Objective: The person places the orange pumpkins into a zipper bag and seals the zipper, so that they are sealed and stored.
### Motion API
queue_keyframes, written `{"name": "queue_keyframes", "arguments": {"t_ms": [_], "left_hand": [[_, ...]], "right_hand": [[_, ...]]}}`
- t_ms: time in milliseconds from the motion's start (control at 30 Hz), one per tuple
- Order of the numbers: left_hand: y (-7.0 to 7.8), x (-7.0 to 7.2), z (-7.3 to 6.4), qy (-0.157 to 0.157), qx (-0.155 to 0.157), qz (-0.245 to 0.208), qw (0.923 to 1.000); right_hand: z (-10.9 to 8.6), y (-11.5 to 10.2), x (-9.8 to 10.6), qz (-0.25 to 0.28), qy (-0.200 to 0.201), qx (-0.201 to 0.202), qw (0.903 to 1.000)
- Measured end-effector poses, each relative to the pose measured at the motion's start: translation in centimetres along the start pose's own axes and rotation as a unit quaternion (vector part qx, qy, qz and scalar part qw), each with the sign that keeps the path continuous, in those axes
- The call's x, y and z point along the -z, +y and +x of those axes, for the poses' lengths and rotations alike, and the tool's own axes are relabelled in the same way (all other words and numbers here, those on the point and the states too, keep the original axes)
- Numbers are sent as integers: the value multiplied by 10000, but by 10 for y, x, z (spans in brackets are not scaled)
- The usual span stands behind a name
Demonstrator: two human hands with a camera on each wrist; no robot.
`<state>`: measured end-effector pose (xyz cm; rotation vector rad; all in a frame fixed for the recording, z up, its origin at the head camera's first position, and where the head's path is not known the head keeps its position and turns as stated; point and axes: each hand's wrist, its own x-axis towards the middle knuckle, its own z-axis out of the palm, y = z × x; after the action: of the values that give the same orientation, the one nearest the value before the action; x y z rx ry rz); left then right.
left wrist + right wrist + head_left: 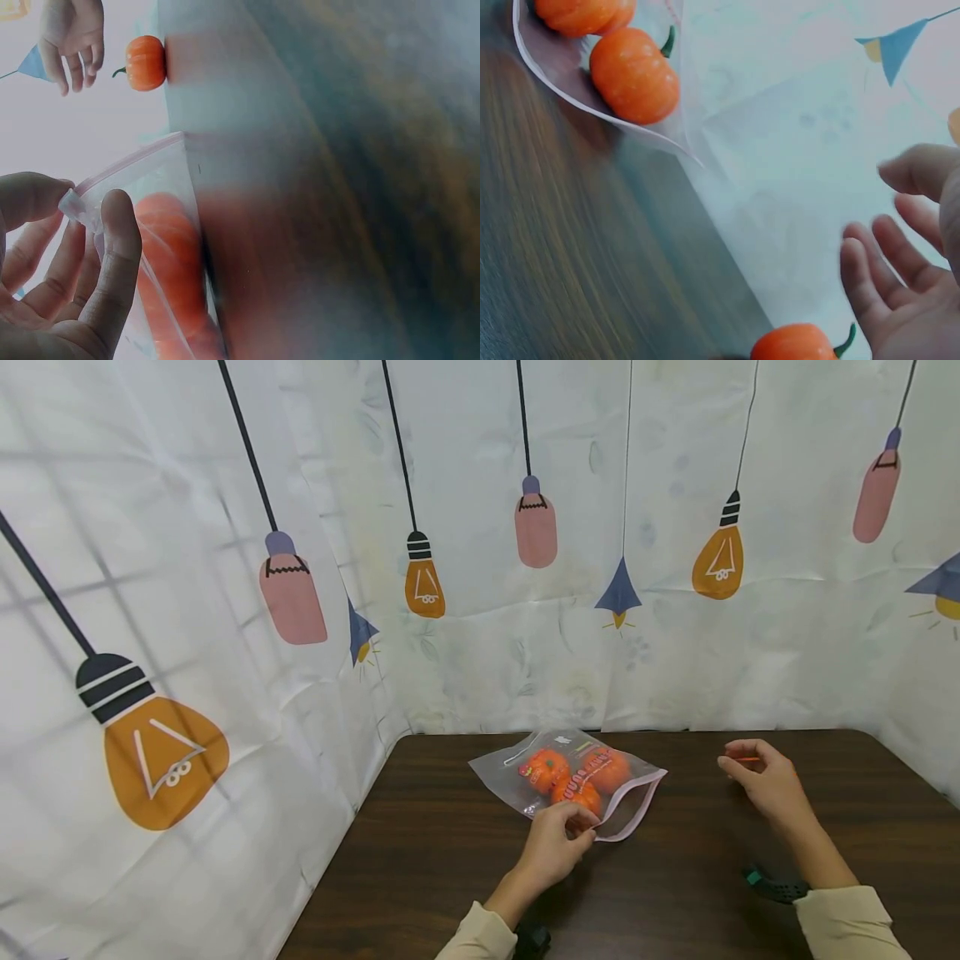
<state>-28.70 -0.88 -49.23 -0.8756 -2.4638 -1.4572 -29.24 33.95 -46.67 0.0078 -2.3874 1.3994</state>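
A clear zip bag lies on the brown table with three small orange pumpkins inside, its pink-edged mouth gaping toward the right. My left hand pinches the near edge of that mouth between thumb and fingers. Over to the right, my right hand hovers with fingers loosely bent and apart, holding nothing. Near it another small pumpkin with a green stem stands on the table; in the head view the hand hides nearly all of it. The right wrist view shows this loose pumpkin below the fingers, not touching them.
The dark wooden table reaches back to a pale curtain printed with hanging lamps. Another curtain side runs along the table's left edge. A black strap sits by the right wrist, and a dark device by the left.
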Motion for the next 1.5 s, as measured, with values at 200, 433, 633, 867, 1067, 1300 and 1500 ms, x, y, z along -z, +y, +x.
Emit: {"name": "queue_keyframes", "arguments": {"t_ms": [200,433,633,867,1067,1300,1500], "left_hand": [[1,1,1,-1,95,-53,9999],[2,2,1,1,104,4,9999],[1,2,2,33,28,52,10000],[1,1,1,-25,45,44,10000],[1,1,1,-15,9,76,10000],[-2,-1,1,-82,87,14,9999],[-2,-2,-1,-123,127,-29,9998]], "right_hand": [[1,4,11,89,658,-250,9975],[1,18,23,43,850,-298,9959],[2,30,26,-289,847,-639,9939],[-1,45,31,-508,453,-828,9942],[4,57,37,-934,-342,-718,9924],[3,69,33,-1415,-597,-341,9875],[-1,68,32,-1694,-354,-335,9843]]}}
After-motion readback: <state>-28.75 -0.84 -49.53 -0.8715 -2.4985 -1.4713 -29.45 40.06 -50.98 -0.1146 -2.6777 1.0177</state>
